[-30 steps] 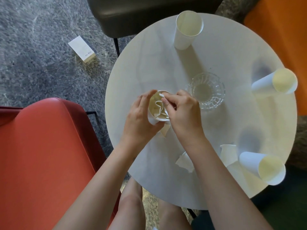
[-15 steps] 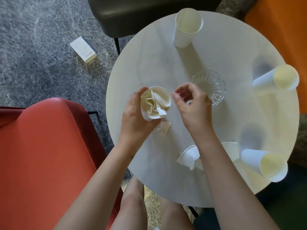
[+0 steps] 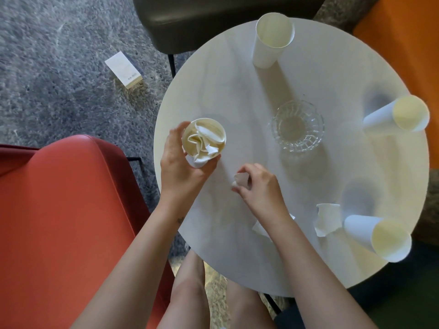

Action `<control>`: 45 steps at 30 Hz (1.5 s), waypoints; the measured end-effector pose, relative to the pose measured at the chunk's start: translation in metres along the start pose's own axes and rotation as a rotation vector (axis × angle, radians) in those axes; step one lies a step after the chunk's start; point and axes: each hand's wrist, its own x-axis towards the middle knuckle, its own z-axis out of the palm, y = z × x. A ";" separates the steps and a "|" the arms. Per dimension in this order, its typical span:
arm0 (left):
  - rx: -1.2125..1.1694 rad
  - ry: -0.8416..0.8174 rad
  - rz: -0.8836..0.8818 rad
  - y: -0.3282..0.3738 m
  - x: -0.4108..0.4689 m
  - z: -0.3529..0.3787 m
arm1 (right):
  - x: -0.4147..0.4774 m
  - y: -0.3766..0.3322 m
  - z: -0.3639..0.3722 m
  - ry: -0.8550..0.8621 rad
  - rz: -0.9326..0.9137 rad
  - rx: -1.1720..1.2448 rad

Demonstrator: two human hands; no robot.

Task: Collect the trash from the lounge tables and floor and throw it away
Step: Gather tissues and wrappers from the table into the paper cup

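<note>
Head view: glass bowl stands on table, small box on carpet.

Round table: far cup, right cup, near-right cup upright at its edges. Glass bowl near centre. Scrap touching near-right cup. Box on carpet, off left edge.

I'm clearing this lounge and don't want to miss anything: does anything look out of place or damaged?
Yes. A small white box lies on the carpet left of the table. On the table, a crumpled paper piece lies beside an upright cup, and another scrap shows under the right forearm. No spill shows.
</note>
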 end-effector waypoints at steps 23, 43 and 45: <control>0.181 -0.112 0.235 0.006 -0.021 0.027 | 0.005 -0.046 -0.051 0.390 -0.180 0.146; -0.010 -0.182 0.092 0.019 -0.019 0.042 | 0.004 -0.021 -0.087 0.334 -0.147 0.331; -0.021 -0.184 0.095 0.017 -0.018 0.044 | -0.004 -0.006 -0.087 0.391 -0.113 0.329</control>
